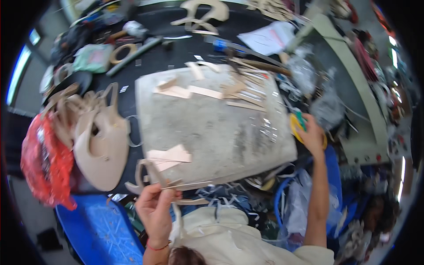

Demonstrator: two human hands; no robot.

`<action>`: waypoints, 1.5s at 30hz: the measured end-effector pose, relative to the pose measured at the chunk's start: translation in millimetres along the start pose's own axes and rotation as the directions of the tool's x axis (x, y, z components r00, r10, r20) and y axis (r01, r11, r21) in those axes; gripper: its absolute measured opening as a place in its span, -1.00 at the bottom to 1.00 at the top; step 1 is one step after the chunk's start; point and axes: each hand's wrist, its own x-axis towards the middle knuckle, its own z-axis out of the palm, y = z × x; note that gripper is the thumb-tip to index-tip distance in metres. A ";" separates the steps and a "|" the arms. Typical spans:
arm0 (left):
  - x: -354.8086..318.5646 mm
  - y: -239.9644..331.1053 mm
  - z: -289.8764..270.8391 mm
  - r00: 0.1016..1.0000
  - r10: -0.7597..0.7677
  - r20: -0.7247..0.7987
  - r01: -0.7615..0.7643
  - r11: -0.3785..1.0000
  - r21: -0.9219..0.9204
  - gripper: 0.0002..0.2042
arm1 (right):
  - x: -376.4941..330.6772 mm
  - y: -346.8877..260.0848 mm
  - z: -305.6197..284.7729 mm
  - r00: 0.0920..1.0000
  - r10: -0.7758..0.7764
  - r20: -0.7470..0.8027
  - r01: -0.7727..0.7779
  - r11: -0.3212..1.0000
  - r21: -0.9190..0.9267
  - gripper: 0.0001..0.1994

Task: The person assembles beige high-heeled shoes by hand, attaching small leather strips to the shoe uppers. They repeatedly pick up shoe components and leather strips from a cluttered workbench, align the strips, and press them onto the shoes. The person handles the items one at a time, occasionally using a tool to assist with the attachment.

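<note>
My left hand (157,205) is closed at the near left corner of the pale board (198,132), pinching a beige shoe upper (152,170) with looping straps. Part of that piece hides behind my fingers. Out past the board's right edge, my right hand (313,134) is closed round the yellow and green handles of scissors (297,126), whose blades point away from me. Flat beige strips (170,157) lie just beyond my left hand. More strips (205,92) and a bundle of narrow ones (247,95) rest on the board's far half.
Beige shoe uppers (101,150) are piled left of the board beside a red plastic bag (46,159). Blue containers (99,229) stand low on the left and right. A tape roll (123,54), a grey rod (134,56) and white paper (268,37) lie at the back.
</note>
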 end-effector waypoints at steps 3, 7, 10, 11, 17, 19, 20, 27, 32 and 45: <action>1.8 0.8 -7.1 1.000 -0.008 0.017 0.009 0.997 -0.076 -0.85 | -33.8 -2.1 -6.5 0.986 0.075 -0.150 -0.060 0.993 0.100 -0.48; 6.1 3.8 -10.8 1.000 -0.017 0.024 0.021 0.981 -0.191 -0.84 | -133.3 -95.4 -1.8 0.979 0.201 0.007 -0.126 0.585 0.802 -0.45; 1.6 8.4 -10.0 0.999 -0.024 0.045 0.033 0.976 -0.217 -0.85 | -183.0 -164.0 11.4 0.899 0.091 0.429 -0.436 0.296 0.850 -0.26; 3.0 7.3 -7.9 0.997 -0.026 0.075 0.043 0.971 -0.235 -0.85 | -198.2 -158.0 27.2 0.898 -0.227 0.376 -0.167 0.616 0.770 -0.20; -9.0 10.1 -3.5 0.997 -0.061 0.042 0.070 0.959 -0.276 -0.84 | -187.7 -204.1 31.7 0.778 -0.443 0.446 -0.080 0.634 0.769 -0.11; -8.8 10.1 -6.5 0.995 -0.083 0.059 0.096 0.956 -0.276 -0.84 | -189.4 -208.1 32.5 0.726 -0.442 0.527 -0.148 0.647 0.748 -0.03; -8.2 9.6 -7.6 0.993 -0.094 0.068 0.110 0.955 -0.276 -0.83 | -189.7 -207.6 33.7 0.712 -0.460 0.531 -0.143 0.645 0.751 -0.06; -4.5 6.7 -8.3 0.988 -0.139 0.073 0.155 0.938 -0.311 -0.83 | -198.8 -221.2 37.3 0.746 -0.451 0.491 -0.152 0.602 0.784 -0.20; -6.3 5.5 -2.0 0.988 -0.137 0.076 0.154 0.939 -0.306 -0.85 | -202.6 -220.6 39.5 0.774 -0.424 0.470 -0.133 0.617 0.776 -0.23; 1.3 5.2 -5.8 0.997 -0.054 0.055 0.060 0.992 -0.112 -0.81 | -136.9 -113.7 24.0 0.965 0.175 -0.198 -0.096 0.931 0.353 -0.48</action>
